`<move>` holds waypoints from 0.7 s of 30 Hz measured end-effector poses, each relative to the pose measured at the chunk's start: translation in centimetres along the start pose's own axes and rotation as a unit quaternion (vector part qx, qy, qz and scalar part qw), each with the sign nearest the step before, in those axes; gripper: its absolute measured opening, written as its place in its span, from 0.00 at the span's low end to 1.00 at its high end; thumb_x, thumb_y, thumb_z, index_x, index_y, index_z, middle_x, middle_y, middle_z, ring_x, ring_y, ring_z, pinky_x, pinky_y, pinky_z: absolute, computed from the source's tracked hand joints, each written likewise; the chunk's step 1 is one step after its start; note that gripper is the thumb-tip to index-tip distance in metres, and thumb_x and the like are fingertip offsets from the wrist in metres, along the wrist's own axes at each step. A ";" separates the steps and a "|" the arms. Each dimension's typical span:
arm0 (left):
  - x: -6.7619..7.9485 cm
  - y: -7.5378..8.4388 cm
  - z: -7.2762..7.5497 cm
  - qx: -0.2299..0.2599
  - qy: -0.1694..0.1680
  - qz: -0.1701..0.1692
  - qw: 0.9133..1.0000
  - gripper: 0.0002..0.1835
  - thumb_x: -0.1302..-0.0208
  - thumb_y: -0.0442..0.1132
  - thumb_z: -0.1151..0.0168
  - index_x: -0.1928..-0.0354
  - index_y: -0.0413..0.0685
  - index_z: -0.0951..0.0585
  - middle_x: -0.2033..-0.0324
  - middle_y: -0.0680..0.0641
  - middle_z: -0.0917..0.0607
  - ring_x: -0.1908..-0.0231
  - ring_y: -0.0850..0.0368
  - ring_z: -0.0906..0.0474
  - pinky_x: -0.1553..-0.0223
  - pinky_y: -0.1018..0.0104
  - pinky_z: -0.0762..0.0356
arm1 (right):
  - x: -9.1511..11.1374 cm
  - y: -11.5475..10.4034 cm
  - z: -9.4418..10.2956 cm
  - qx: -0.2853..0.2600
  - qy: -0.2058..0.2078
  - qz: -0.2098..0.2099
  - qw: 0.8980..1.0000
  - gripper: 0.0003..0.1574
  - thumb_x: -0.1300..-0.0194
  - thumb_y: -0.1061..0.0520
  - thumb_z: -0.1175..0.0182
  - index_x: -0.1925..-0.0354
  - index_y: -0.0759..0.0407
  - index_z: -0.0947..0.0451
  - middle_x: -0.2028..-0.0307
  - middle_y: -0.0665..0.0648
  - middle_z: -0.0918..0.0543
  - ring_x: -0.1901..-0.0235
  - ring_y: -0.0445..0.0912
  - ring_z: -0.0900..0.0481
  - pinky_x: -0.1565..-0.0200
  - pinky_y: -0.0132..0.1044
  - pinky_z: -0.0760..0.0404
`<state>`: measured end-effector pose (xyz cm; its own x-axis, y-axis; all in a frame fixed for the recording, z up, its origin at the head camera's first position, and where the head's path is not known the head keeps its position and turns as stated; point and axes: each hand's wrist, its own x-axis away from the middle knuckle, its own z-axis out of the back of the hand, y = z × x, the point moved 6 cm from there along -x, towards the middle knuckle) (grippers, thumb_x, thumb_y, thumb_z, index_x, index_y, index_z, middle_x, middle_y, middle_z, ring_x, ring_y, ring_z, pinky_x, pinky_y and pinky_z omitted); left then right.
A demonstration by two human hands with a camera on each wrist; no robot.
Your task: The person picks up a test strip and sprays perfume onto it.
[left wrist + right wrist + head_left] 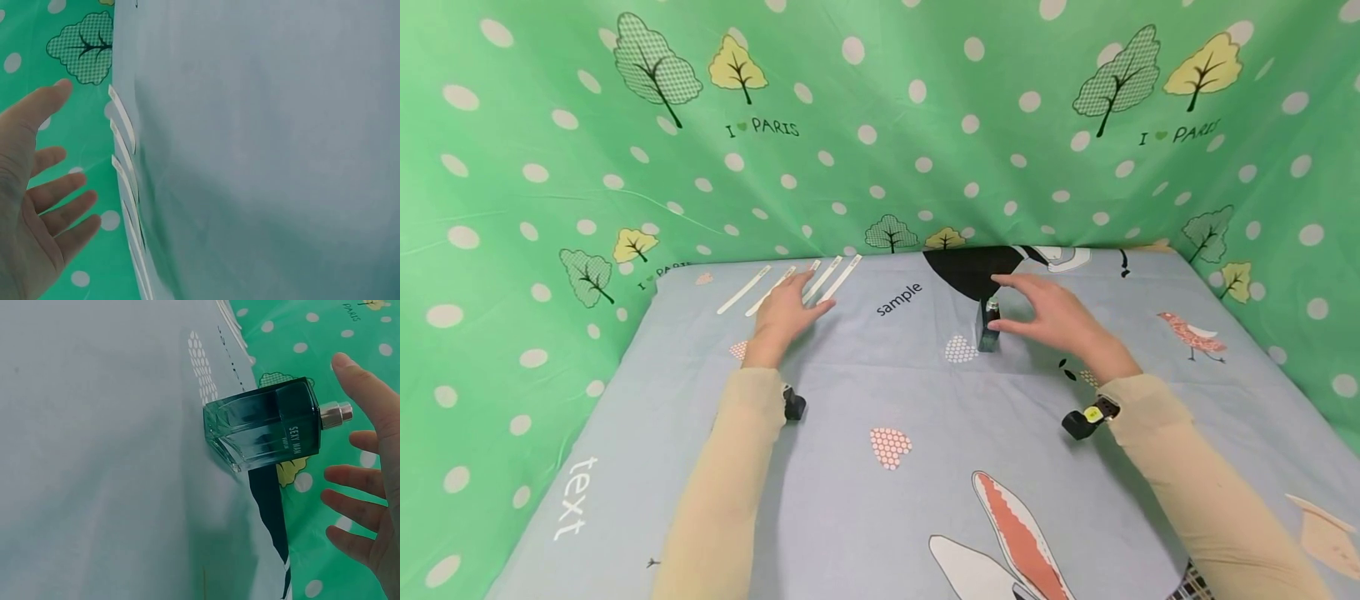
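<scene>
2 beige sleeves, the left sleeve (715,500) and the right sleeve (1210,492), lie nearest you, leading forward to your hands. On the grey-blue cloth (835,508), on your side of both hands, are a printed rabbit ear (1018,529) and, farther on, a dotted heart print (891,447).

Your right hand (1052,312) holds nothing: its thumb and fingers stand apart. The green glass bottle (269,425) stands upright on the cloth just left of that hand, its silver nozzle (334,416) level with the gap between thumb and fingers; your right wrist view shows space between hand and bottle.

Your left hand (786,312) is well apart from the bottle, its thumb and fingers spread and holding nothing; whether its fingertips brush the cloth is hard to tell.

White printed strips (841,279) lie about that hand, and the word "sample" (899,298) sits between your 2 hands. Past the bottle spreads a black print (966,265). Farthest from your grip hangs a green curtain (880,167) with white dots and trees.
</scene>
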<state>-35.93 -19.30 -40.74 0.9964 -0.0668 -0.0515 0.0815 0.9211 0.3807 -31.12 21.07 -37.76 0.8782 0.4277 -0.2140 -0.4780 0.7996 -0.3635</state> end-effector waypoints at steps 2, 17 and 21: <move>0.0 0.1 0.0 -0.001 0.001 0.002 1.000 0.44 0.37 0.64 0.39 0.25 0.51 0.39 0.26 0.39 0.36 0.27 0.36 0.40 0.30 0.39 0.36 | 0.1 0.0 -0.1 -0.003 -0.001 -0.001 1.000 0.50 0.42 0.35 0.31 0.28 0.49 0.35 0.32 0.60 0.28 0.31 0.59 0.32 0.32 0.59 0.32; 0.1 0.2 -0.2 0.051 0.032 0.024 0.998 0.34 0.38 0.53 0.32 0.33 0.46 0.26 0.40 0.40 0.19 0.44 0.43 0.19 0.41 0.47 0.22 | 0.5 0.0 -1.3 -0.030 -0.006 -0.013 0.999 0.53 0.44 0.33 0.30 0.27 0.47 0.37 0.31 0.57 0.29 0.33 0.57 0.29 0.32 0.58 0.31; 0.1 0.1 -0.4 0.081 0.038 0.035 0.995 0.30 0.38 0.49 0.31 0.36 0.45 0.24 0.41 0.40 0.18 0.44 0.44 0.18 0.40 0.48 0.22 | 0.6 0.1 -1.7 -0.040 -0.004 -0.020 0.999 0.53 0.44 0.34 0.29 0.27 0.46 0.37 0.32 0.57 0.27 0.35 0.56 0.27 0.34 0.59 0.29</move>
<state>-35.82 -19.09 -41.05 0.9957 0.0307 -0.0877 0.0205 0.8479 0.5298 -30.70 20.67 -39.41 0.8966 0.3994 -0.1914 -0.4420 0.7796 -0.4436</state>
